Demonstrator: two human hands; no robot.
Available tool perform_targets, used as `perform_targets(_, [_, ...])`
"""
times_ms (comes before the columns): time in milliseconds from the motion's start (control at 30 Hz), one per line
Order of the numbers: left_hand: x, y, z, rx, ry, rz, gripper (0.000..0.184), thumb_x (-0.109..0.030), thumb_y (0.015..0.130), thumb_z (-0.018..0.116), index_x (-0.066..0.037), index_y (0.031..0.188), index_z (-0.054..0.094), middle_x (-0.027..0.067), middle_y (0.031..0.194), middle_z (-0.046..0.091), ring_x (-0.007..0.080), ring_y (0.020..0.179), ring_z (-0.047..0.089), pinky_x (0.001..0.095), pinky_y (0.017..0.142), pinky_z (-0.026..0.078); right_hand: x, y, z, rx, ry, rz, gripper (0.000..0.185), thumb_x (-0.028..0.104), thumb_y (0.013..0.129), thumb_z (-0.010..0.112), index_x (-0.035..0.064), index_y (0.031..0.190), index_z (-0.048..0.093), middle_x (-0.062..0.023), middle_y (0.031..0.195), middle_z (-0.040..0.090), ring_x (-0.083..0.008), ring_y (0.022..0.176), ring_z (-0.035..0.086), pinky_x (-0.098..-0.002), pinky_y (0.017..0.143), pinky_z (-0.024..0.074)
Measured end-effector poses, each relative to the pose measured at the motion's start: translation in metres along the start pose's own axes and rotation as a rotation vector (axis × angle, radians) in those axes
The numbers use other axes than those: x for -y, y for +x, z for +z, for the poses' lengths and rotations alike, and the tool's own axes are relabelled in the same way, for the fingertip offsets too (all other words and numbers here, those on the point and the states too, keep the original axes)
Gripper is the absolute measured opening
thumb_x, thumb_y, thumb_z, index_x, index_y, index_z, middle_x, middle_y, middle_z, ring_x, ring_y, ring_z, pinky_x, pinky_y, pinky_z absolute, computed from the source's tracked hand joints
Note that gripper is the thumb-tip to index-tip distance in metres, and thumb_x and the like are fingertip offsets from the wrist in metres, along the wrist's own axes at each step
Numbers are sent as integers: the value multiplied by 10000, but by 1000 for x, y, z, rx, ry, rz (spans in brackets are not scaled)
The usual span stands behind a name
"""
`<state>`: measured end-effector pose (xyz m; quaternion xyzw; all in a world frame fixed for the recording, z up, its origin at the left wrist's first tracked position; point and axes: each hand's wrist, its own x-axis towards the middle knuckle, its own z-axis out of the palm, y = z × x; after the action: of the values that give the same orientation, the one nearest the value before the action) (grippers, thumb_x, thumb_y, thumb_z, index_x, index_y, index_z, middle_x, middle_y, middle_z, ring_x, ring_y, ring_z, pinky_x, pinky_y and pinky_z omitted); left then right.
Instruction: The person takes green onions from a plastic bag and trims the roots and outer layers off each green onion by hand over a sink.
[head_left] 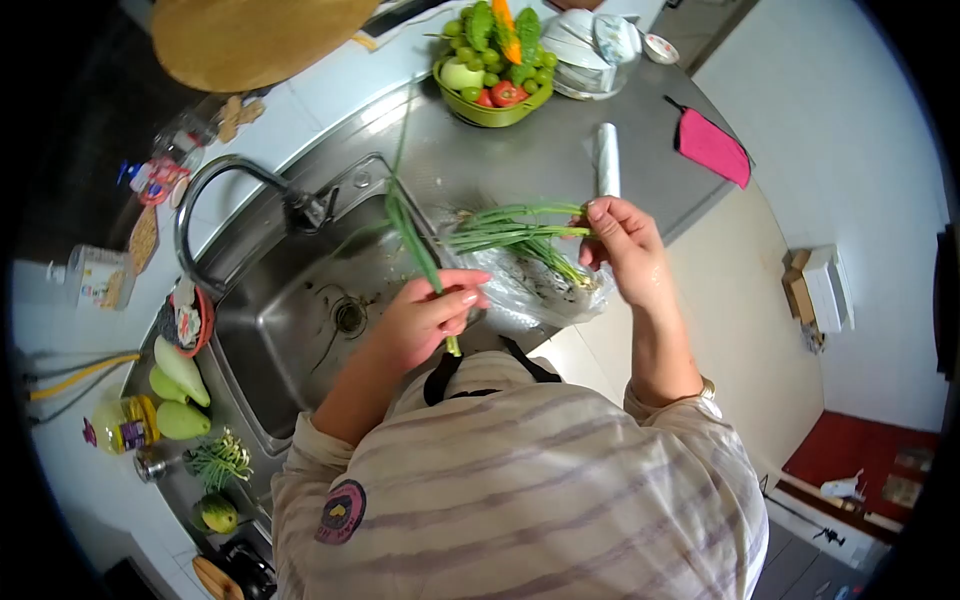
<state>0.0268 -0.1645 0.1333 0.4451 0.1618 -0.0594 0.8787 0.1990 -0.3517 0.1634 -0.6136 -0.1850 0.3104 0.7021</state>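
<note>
My left hand (430, 318) is closed around the lower part of a scallion (411, 235) at the sink's right edge. Its long green leaves point away from me, and its pale end sticks out below my fingers. With thumb and fingertips, my right hand (630, 245) pinches more scallions (505, 232) by one end, their green lengths stretching leftward. Beneath them a clear plastic bag (500, 300) lies on the counter with dark soil bits and further scallion stalks on it. The steel sink (270, 350) is left of my left hand, with dirt specks around its drain.
A curved faucet (235, 165) arches over the sink. Behind are a green basket (492, 115) of vegetables and fruit, stacked dishes (580, 60), a white plastic roll (608, 160) and a pink cloth (712, 148). Left of the sink lie pale green gourds (178, 390) and a scallion bunch (220, 460).
</note>
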Motion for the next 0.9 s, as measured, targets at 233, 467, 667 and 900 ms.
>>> perform_targets(233, [-13,-11,-7,0,-37,396,307,-48,878,465,1,1181,455,75,1009,561,59,626,396,186,543,333,-21,-9,89,277,289,119,203,233,932,457,44,919,531,-70,834,623,-99,599,559,-212,556,457])
perform_targets(467, [-36,-67,-27,-139,-83,549,317,-52,882,504,27,1185,455,1,845,496,46,610,377,184,521,328,-9,-28,155,226,-310,-557,129,103,838,562,26,941,562,-69,896,561,-155,765,541,-250,641,428])
perform_targets(667, [-40,-118,-51,-162,59,602,370,-77,882,522,25,1222,421,-5,818,497,40,587,372,188,503,324,-2,-37,210,268,-711,-819,169,67,713,688,49,876,647,-46,781,521,-180,754,496,-260,677,386])
perform_targets(900, [-40,-161,-105,-77,-14,615,194,-75,877,503,-2,1056,485,34,811,492,73,604,389,188,506,306,-24,-46,266,409,-108,-302,56,50,792,640,14,829,617,-12,784,548,-92,731,504,-211,669,391])
